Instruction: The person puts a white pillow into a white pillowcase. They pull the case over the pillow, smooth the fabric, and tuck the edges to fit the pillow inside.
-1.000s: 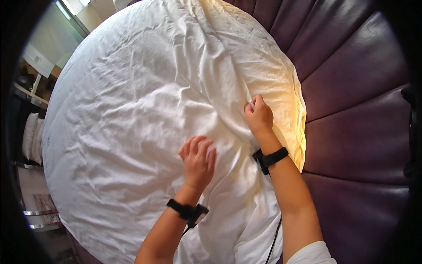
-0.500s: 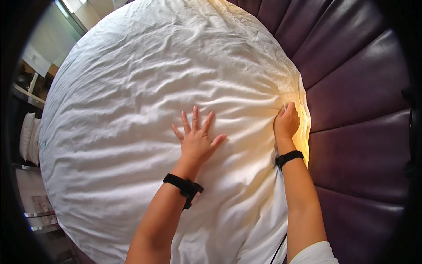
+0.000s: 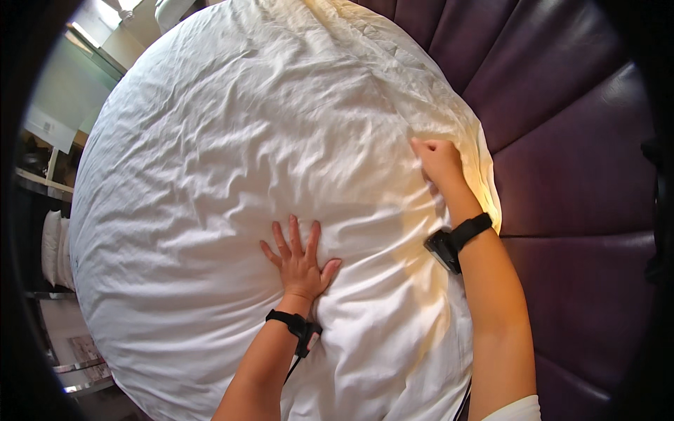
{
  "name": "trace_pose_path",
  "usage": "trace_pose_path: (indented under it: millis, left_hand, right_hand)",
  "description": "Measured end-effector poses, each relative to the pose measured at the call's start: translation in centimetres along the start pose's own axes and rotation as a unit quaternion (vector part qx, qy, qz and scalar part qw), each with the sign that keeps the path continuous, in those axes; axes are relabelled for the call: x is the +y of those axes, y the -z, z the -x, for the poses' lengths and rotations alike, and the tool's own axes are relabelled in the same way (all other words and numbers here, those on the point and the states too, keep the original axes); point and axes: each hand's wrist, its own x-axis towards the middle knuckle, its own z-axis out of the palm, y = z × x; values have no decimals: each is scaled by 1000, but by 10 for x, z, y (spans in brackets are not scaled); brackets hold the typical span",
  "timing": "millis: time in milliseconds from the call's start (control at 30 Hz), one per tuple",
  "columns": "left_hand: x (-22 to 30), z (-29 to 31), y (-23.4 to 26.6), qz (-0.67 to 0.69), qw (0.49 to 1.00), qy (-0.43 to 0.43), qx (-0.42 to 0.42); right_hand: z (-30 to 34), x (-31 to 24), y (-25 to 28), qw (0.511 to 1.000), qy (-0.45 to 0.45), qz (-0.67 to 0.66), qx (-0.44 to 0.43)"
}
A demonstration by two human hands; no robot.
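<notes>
A white bed cover (image 3: 175, 161), creased all over, spreads across a round-looking bed. My left hand (image 3: 302, 268) lies flat on it near the middle, fingers spread and holding nothing. Close to the right edge, my right hand (image 3: 442, 163) is closed, with thumb and forefinger pinched at the cloth. The fabric between those fingertips is mostly hidden. Each wrist has a black strap with a small device, the left one (image 3: 298, 328) and the right one (image 3: 453, 244).
A dark purple padded headboard (image 3: 576, 168) curves along the right side of the bed. White pillows (image 3: 55, 245) are stacked off the left side, near shelving (image 3: 43, 179). A pale object (image 3: 170, 12) stands at the far end.
My right hand has moved from the edge of the cover inward and farther from me, and its wrist has turned. My left hand lies lower in view, still flat. The creases have shifted.
</notes>
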Motion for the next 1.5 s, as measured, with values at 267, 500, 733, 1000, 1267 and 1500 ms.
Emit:
trace_pose_path:
  millis: [267,500,733,1000,1267,1500]
  left_hand:
    - [-2,0,1,16,1000,-13,1]
    - [-1,0,-1,34,999,-13,8]
    - [-15,2,3,22,998,-41,30]
    - [-10,0,1,30,999,-39,21]
    - [-11,5,-1,25,999,-36,20]
    - [2,-5,2,7,998,-61,27]
  right_hand:
    - [-30,17,-30,979,170,-42,103]
    - [-36,2,-18,917,-15,-399,-10]
    - [-53,65,39,874,114,-467,70]
    - [-1,46,2,946,249,16,208]
    - [59,46,-7,990,34,117,68]
    - [42,69,-65,902,265,197,279]
